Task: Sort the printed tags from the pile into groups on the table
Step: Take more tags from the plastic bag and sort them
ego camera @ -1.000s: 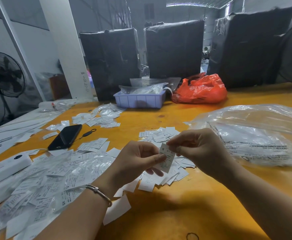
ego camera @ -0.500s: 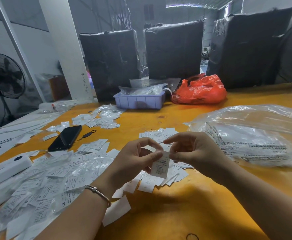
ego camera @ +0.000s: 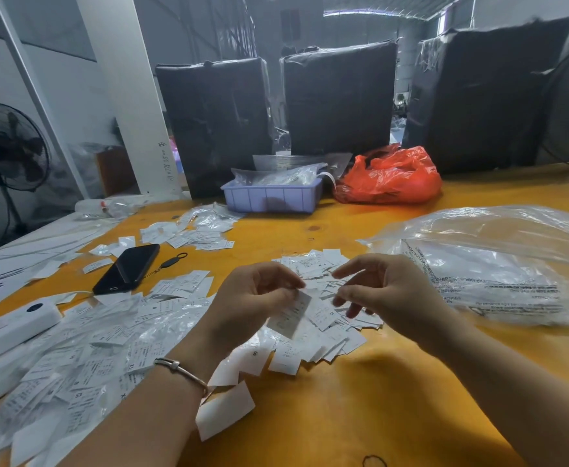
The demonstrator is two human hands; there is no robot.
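Observation:
A small white printed tag, blurred, hangs from the thumb and forefinger of my left hand, which pinches its top edge. My right hand hovers just to the right with its fingers spread and holds nothing. Both hands are above a group of tags fanned out on the yellow table. The big unsorted pile of tags, mixed with clear film, lies at the lower left. Two more groups lie further back: one beside the phone, another near the tray.
A black phone and a white device lie left. A lavender tray and a red plastic bag stand at the back before black wrapped bundles. A large clear bag fills the right.
My right hand has let go of the tag and opened, moving slightly right. The tag now hangs lower from my left hand alone.

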